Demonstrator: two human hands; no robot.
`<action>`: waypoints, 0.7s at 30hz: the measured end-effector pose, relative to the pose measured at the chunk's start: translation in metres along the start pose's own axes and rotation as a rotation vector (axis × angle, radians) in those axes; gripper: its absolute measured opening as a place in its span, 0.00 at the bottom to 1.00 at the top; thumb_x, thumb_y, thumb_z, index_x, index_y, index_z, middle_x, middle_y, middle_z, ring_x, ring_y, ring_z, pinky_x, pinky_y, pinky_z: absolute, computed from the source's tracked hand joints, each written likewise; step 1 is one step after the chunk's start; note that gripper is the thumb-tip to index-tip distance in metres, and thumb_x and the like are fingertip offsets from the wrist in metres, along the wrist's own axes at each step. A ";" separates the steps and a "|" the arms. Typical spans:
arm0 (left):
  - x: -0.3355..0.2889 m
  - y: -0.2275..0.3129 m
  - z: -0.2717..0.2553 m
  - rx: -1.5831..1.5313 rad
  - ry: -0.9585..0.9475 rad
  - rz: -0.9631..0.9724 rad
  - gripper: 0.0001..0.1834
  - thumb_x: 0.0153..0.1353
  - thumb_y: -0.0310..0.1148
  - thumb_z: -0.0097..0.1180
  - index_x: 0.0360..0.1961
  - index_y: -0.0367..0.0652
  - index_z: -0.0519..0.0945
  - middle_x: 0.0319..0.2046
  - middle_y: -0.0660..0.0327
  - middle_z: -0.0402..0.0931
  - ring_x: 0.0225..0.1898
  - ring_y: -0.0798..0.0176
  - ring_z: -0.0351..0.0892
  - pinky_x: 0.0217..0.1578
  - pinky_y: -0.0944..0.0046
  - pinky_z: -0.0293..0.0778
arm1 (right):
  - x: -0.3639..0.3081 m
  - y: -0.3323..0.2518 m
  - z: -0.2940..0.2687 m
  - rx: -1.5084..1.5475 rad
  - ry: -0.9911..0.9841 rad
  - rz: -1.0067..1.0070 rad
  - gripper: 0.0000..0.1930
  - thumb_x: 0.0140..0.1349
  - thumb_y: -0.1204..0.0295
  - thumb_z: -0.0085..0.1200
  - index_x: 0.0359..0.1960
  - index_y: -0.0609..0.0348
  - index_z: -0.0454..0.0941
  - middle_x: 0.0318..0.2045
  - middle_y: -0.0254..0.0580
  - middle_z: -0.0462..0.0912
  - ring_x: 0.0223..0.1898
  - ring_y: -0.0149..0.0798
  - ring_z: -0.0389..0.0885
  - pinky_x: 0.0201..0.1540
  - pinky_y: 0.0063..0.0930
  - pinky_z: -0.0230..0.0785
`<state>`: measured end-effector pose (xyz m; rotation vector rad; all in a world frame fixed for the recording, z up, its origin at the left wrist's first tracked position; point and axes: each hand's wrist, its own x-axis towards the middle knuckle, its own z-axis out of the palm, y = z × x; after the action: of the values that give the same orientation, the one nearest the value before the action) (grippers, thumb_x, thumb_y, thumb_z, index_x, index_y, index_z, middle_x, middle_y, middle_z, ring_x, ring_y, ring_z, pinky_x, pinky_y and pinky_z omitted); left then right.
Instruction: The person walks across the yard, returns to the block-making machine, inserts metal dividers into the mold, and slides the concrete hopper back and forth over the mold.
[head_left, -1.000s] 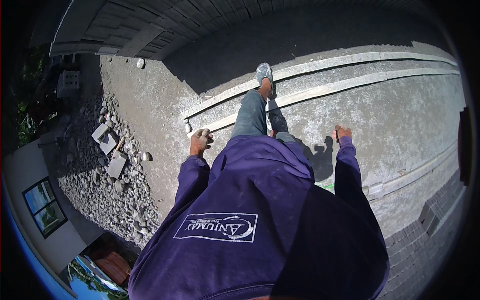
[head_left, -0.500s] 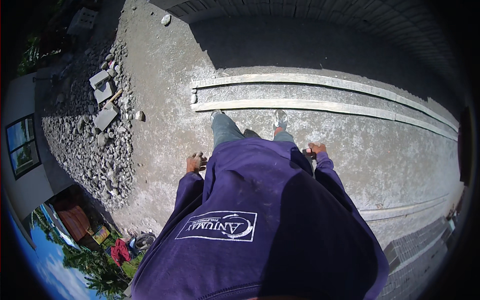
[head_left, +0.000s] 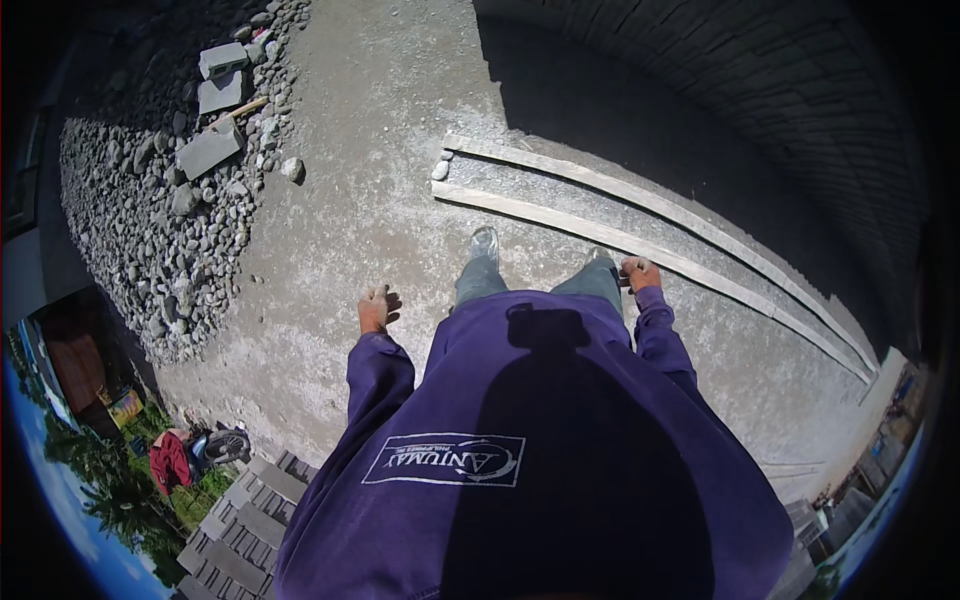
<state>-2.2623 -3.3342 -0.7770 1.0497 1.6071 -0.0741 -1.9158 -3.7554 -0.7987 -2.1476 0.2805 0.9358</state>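
The left hand (head_left: pixel 378 306) hangs over the gritty ground (head_left: pixel 360 200), its grip loose, fingers parted and nothing visible in it. The right hand (head_left: pixel 640 274) is closest to the near wooden plank (head_left: pixel 540 215); its fingers curl inward, and I cannot tell whether that grip holds something small. The far wooden plank (head_left: pixel 600 181) lies beyond, with pale stones (head_left: pixel 441 168) between the planks' left ends. Good footing here seems to mean placing the shoes (head_left: pixel 484 243) carefully, since the right one is beside the near wooden plank.
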 end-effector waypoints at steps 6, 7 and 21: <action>0.012 -0.060 -0.109 -0.149 0.145 -0.164 0.18 0.59 0.38 0.43 0.47 0.39 0.68 0.35 0.52 0.76 0.30 0.58 0.78 0.26 0.59 0.73 | -0.001 -0.069 0.056 0.018 0.089 -0.258 0.10 0.52 0.68 0.52 0.32 0.61 0.78 0.25 0.38 0.80 0.27 0.31 0.78 0.32 0.23 0.69; 0.008 -0.065 -0.117 -0.189 0.155 -0.204 0.18 0.59 0.38 0.43 0.47 0.39 0.68 0.35 0.52 0.76 0.30 0.58 0.78 0.26 0.58 0.73 | -0.001 -0.082 0.061 0.053 0.026 -0.170 0.10 0.52 0.68 0.52 0.32 0.61 0.78 0.24 0.38 0.80 0.25 0.31 0.78 0.29 0.23 0.69; 0.020 -0.056 -0.087 -0.185 0.057 -0.081 0.16 0.60 0.38 0.41 0.44 0.39 0.70 0.31 0.56 0.77 0.28 0.61 0.78 0.25 0.61 0.74 | 0.023 -0.032 0.146 -0.039 -0.272 -0.045 0.10 0.51 0.66 0.53 0.30 0.60 0.76 0.21 0.40 0.79 0.18 0.34 0.78 0.19 0.27 0.68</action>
<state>-2.3633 -3.3077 -0.7904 0.8509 1.6734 0.0500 -1.9627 -3.6259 -0.8616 -2.0224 0.0792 1.1996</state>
